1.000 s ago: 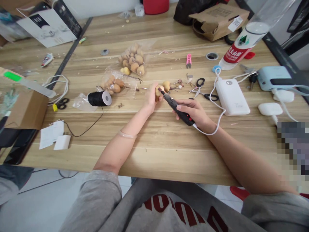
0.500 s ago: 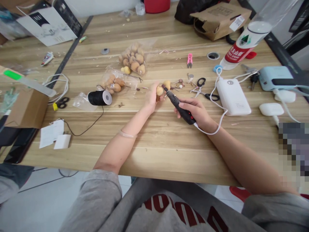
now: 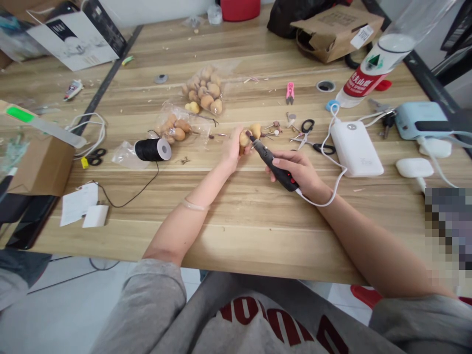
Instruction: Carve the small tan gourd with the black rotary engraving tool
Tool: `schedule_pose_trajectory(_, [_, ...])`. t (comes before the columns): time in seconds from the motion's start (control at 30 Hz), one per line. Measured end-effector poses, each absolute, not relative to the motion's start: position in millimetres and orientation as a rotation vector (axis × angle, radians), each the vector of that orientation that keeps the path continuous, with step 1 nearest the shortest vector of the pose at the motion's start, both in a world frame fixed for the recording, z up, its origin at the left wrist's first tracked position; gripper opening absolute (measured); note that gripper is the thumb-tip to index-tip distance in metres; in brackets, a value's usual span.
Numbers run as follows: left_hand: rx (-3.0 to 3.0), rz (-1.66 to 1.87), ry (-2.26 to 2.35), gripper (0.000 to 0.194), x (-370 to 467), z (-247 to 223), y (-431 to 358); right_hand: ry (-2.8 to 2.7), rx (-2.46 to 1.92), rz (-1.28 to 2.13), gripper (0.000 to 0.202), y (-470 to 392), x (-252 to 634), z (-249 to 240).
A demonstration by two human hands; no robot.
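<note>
My left hand (image 3: 233,147) is closed around a small tan gourd (image 3: 243,137), its fingers partly hidden behind it. In my right hand (image 3: 300,169) is a black pen-shaped rotary tool (image 3: 278,169), a red light showing on its body. The tool's dark tip touches or sits very close to the gourd. A second rounded yellowish piece (image 3: 255,129) shows just beyond the tip; whether it belongs to the same gourd I cannot tell. From the tool's rear end a white cable (image 3: 334,194) runs to a white power bank (image 3: 357,150).
Bags of small gourds (image 3: 204,88) and brown oval gourds (image 3: 177,132) lie ahead-left, near a black thread spool (image 3: 153,149). Scissors (image 3: 308,135), small tool bits (image 3: 276,129) and pink snips (image 3: 290,92) lie beyond my right hand. A large bottle (image 3: 363,78) stands right.
The rotary tool's tip has shifted very slightly left against the gourd. Both hands otherwise keep their places.
</note>
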State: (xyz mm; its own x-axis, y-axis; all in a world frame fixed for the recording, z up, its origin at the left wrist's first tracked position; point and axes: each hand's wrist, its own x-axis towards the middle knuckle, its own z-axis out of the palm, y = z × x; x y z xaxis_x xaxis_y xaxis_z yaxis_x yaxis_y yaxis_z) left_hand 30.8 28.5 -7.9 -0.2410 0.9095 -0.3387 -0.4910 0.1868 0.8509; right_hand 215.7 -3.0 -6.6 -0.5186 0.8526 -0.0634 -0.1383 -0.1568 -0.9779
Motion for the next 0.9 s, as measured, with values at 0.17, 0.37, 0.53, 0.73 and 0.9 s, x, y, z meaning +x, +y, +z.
schedule_pose_trajectory(0.17, [0.632,1.431,1.201,0.036,30.6,-8.2,27.9,-1.435,-0.847,1.766,0.029,-4.0,215.3,-6.2])
schedule_pose_trajectory(0.37, [0.633,1.420,1.159,0.037,30.1,-8.1,27.2,-1.380,-0.875,1.738,0.027,-3.1,215.2,-6.0])
schedule_pose_trajectory(0.53, [0.623,1.421,1.194,0.036,30.8,-8.0,27.9,-1.457,-0.822,1.770,0.027,-3.6,215.6,-6.6])
schedule_pose_trajectory(0.73, [0.654,1.420,1.171,0.038,31.2,-7.6,27.2,-1.393,-0.861,1.736,0.025,-3.0,215.2,-6.1])
schedule_pose_trajectory(0.9, [0.608,1.414,1.236,0.036,31.8,-5.5,27.2,-1.466,-0.836,1.774,0.026,-4.1,214.4,-4.7])
